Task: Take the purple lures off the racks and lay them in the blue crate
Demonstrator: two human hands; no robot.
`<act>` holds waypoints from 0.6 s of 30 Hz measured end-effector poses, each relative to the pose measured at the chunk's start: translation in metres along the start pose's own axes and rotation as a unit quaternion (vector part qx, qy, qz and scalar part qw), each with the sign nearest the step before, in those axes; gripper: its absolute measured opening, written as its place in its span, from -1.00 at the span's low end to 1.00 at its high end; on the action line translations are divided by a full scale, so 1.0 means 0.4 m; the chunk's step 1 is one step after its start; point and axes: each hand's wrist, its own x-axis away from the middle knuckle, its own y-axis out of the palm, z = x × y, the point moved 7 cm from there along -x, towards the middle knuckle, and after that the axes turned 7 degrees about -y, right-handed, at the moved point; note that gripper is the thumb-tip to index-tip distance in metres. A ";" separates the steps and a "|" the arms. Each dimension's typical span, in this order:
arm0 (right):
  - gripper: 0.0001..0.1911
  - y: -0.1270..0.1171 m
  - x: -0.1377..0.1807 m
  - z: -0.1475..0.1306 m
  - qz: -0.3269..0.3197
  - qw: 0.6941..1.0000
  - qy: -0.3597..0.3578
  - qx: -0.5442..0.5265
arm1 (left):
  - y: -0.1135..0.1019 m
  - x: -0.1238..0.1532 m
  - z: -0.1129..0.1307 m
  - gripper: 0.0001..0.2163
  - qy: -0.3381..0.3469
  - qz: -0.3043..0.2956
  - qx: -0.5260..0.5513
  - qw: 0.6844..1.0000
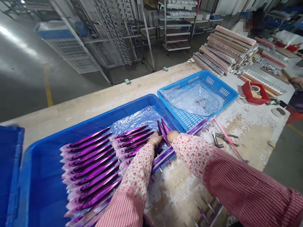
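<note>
The left hand is curled and appears to pinch two slim purple-plated metal pieces near their narrow ends, their tips standing up from the grip. The right hand lies just beside it, knuckles up, with its fingers hidden behind the pieces, so whether it is pinching cannot be told. A metal bangle circles the left wrist, and floral sleeves run back over striped cuffs.

The held pieces sit above the far end of a blue plastic crate, whose floor is partly lined with bubble wrap. More of the glossy pieces lie side by side in two tight rows, their pale ends to the left. Working this close to the plated faces, a light pinch at the narrow ends seems wise, keeping each piece parallel to its neighbours so the finish is not scraped.

Further long pieces lie across the crate's near rim and on the counter. To the right are pliers, and far right is a perforated blue basket holding bubble wrap. Beyond stand a red box, stacked boards and metal racks. At the right edge, another person's hand rests near a board.
</note>
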 end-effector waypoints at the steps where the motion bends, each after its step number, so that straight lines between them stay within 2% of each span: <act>1: -0.71 -0.002 0.004 0.000 -0.014 1.000 0.016 0.014 | 0.002 0.002 0.002 -0.55 0.003 0.003 -0.016 1.000; 4: -0.71 -0.029 0.028 -0.010 -0.034 0.998 0.023 0.047 | 0.002 0.014 0.024 -0.62 0.015 0.012 -0.051 0.999; 7: -0.71 -0.090 0.075 -0.033 -0.014 0.997 -0.037 0.065 | -0.051 0.061 0.068 -0.62 0.041 0.058 -0.044 0.996; 9: -0.68 -0.137 0.114 -0.051 0.011 0.994 -0.085 0.071 | -0.127 0.136 0.092 -0.58 0.094 0.097 -0.010 0.991; 10: -0.65 -0.158 0.133 -0.062 0.027 0.992 -0.105 0.072 | -0.172 0.193 0.100 -0.57 0.148 0.113 0.020 0.982; 12: -0.65 -0.187 0.174 -0.102 0.080 0.983 -0.156 0.049 | -0.266 0.344 0.079 -0.56 0.266 0.160 0.088 0.947; 14: -0.69 -0.175 0.222 -0.164 0.113 0.970 -0.215 0.004 | -0.325 0.516 -0.012 -0.57 0.331 0.238 0.139 0.902; 15: -0.72 -0.152 0.249 -0.203 0.117 0.961 -0.249 -0.016 | -0.328 0.594 -0.083 -0.56 0.332 0.280 0.153 0.888; 17: -0.73 -0.081 0.306 -0.293 0.111 0.940 -0.321 -0.025 | -0.273 0.702 -0.254 -0.57 0.288 0.326 0.169 0.884; 18: -0.69 -0.040 0.331 -0.337 0.112 0.929 -0.353 -0.014 | -0.215 0.723 -0.342 -0.56 0.250 0.307 0.168 0.903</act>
